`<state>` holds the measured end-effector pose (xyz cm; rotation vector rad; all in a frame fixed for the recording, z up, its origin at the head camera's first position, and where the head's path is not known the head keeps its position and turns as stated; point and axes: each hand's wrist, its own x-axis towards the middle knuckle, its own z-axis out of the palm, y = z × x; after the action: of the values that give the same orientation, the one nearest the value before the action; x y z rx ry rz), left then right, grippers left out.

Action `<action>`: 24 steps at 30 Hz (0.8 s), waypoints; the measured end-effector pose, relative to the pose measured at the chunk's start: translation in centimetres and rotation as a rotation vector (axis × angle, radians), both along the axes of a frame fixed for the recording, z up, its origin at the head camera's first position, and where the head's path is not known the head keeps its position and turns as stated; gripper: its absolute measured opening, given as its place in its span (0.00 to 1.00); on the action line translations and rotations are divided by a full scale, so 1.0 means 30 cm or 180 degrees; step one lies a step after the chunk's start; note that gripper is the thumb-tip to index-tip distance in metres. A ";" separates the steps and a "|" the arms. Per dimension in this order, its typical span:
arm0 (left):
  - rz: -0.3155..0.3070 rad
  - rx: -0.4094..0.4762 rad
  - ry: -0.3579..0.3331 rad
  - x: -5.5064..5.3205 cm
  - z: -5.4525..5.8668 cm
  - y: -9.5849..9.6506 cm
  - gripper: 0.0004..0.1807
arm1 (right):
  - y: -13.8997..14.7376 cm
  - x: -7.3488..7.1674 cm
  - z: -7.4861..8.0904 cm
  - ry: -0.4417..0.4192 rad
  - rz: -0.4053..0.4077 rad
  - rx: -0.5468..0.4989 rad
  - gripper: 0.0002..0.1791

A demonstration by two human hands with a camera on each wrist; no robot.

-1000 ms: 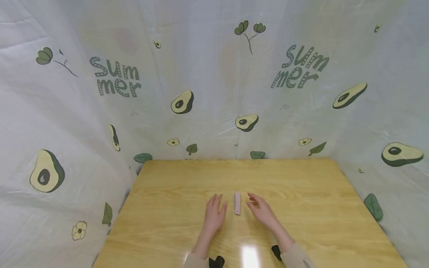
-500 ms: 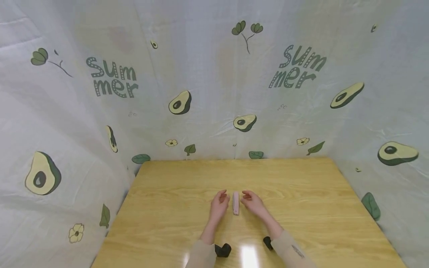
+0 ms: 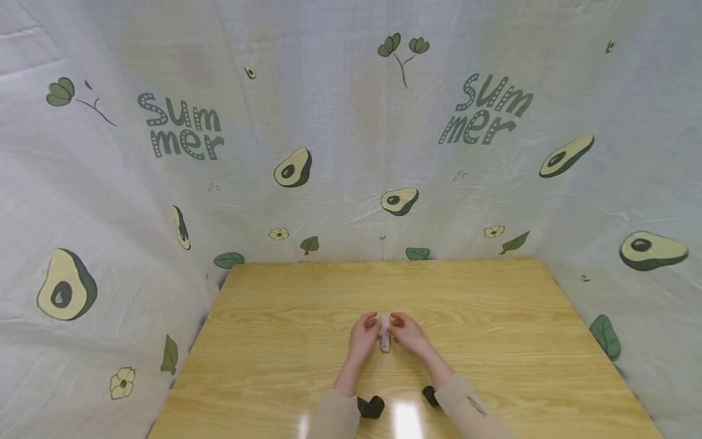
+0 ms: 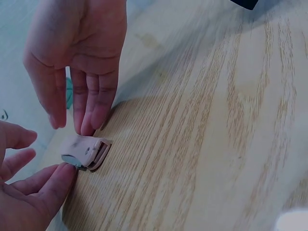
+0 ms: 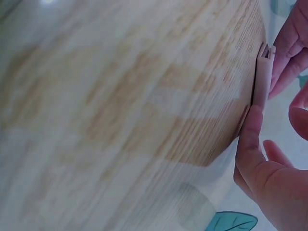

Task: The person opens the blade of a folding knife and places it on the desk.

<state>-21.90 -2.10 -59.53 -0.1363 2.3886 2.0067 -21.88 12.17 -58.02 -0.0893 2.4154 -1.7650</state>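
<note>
A slim pink stapler (image 3: 385,342) lies lengthwise on the wooden table, between two bare hands. On its left side is my left hand (image 3: 362,339), fingers loosely bent, and on its right my right hand (image 3: 408,336) curves toward it from the other side. The left wrist view shows the layered near end of the stapler (image 4: 85,148), with the left thumb tip touching its side; the right hand's fingers hang just beyond. From the right wrist, a right fingertip (image 5: 255,115) meets the edge of the stapler (image 5: 263,79).
A wooden table (image 3: 263,353) stretches around the hands. Pale cloth (image 3: 340,110) printed with avocados, leaves and "summer" hangs along the back and both sides. Black wrist cameras (image 3: 373,407) sit at the cuffs of beige sleeves (image 3: 331,414).
Both hands have moved inward, from apart on either side of the stapler to right against it. The fingers of the left hand have bent more. The stapler has stayed in place.
</note>
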 end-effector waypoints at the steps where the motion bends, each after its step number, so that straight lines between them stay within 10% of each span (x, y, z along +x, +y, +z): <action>1: 0.0000 0.0006 -0.0001 -0.001 -0.001 0.003 0.19 | 0.002 -0.002 -0.003 0.0005 0.0013 -0.0019 0.26; 17: 0.0266 -0.0213 0.0151 -0.004 -0.002 0.026 0.16 | -0.036 -0.009 -0.003 -0.0314 -0.0305 -0.0091 0.23; 24: 0.0304 0.0195 0.0110 -0.002 -0.002 0.019 0.15 | -0.039 -0.008 -0.004 -0.0239 -0.0314 -0.0125 0.22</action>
<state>-21.95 -1.53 -59.60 -0.2207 2.3813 2.1379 -22.12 11.01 -58.13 0.0919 2.3711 -1.8225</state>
